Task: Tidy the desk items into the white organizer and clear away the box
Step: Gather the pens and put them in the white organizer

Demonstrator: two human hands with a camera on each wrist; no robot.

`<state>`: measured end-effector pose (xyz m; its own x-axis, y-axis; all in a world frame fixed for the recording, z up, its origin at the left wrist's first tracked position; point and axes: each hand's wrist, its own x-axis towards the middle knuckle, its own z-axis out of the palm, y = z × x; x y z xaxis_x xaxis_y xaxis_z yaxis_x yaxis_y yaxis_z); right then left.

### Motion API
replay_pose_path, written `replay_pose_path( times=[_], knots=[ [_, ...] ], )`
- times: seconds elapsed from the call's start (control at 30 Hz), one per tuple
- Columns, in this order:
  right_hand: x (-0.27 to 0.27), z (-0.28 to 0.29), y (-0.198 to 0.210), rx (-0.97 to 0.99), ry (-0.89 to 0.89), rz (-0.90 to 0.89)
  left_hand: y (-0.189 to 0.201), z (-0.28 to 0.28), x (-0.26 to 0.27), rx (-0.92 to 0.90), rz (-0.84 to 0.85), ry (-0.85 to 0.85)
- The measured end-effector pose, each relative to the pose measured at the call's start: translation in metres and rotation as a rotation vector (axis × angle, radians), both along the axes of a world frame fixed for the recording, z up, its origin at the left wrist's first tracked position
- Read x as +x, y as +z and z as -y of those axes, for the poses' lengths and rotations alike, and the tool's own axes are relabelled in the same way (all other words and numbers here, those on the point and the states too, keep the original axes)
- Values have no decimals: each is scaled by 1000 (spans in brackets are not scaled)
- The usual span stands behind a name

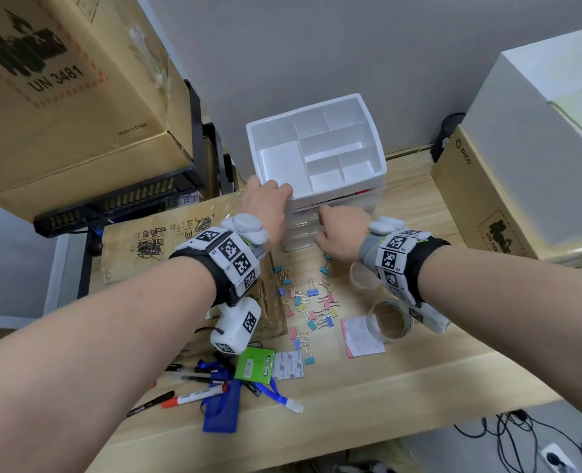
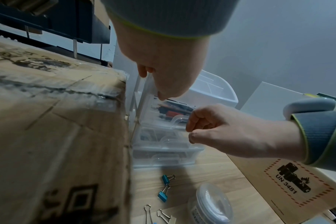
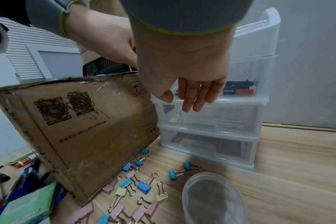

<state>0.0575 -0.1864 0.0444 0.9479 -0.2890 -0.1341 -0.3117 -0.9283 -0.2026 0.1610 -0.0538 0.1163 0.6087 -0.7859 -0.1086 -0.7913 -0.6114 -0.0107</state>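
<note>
Landmark = the white organizer (image 1: 316, 158), a drawer unit w/ an open divided tray on top, standing at the back of the wooden desk (image 1: 402, 377) against the wall. Nearest the person, well in front of the organizer: red-and-white marker (image 1: 195, 396), black pens (image 1: 194, 378), a blue lanyard w/ card holder (image 1: 223, 409), a green packet (image 1: 254, 365) and small white sachets (image 1: 288, 365). Closer to the organizer: a pink-edged sticky pad (image 1: 362, 336), a clear tape roll (image 1: 390, 320) and a scatter of pastel binder clips (image 1: 311, 310); two blue clips (image 2: 165, 188) lie just in front of its bottom drawer. A clear round lidded tub (image 3: 213, 197) sits front-right of the organizer, near those clips. The cardboard box (image 1: 180, 240) stands on the desk just left of the organizer, its side almost against the drawers; touching or not, can't tell. Right hand (image 2: 226, 133) is at the front of the top drawer (image 3: 240, 92), which holds black and red markers; in the left wrist view fingers are curled w/ thumb and forefinger tips close at the clear drawer handle (image 2: 179, 119); whether they actually pinch it, can't tell. Left hand (image 1: 265, 203) rests on the organizer's front-left top corner, fingers bent over the tray rim, thumb down the front edge. Tray compartments show only white plastic. Right of the organizer: a brown carton (image 1: 484, 206) w/ a white box (image 1: 538, 131) on top.
</note>
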Motion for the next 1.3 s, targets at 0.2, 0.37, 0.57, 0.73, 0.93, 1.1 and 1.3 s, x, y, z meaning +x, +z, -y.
replay_pose_path(
  times=[0.2,0.37,0.57,0.73,0.93,1.1,1.3],
  knots=[
    [6,-5,9,34,-54,-40,1,0,5,26,-30,-31],
    [8,-7,0,110,-91,0,2,1,4,29,-17,-31],
    [4,-6,-7,254,-136,9,0,0,8,29,-17,-37],
    [7,-9,-8,919,-527,7,-1,1,9,42,-26,-2],
    [7,-1,-7,1696,-1012,185,-2,2,12,55,-18,-11],
    [8,-5,-4,1828,-1025,258,-2,2,9,53,21,-14],
    [6,-7,-7,1739,-936,251,-1,3,9,50,26,-14]
  ],
)
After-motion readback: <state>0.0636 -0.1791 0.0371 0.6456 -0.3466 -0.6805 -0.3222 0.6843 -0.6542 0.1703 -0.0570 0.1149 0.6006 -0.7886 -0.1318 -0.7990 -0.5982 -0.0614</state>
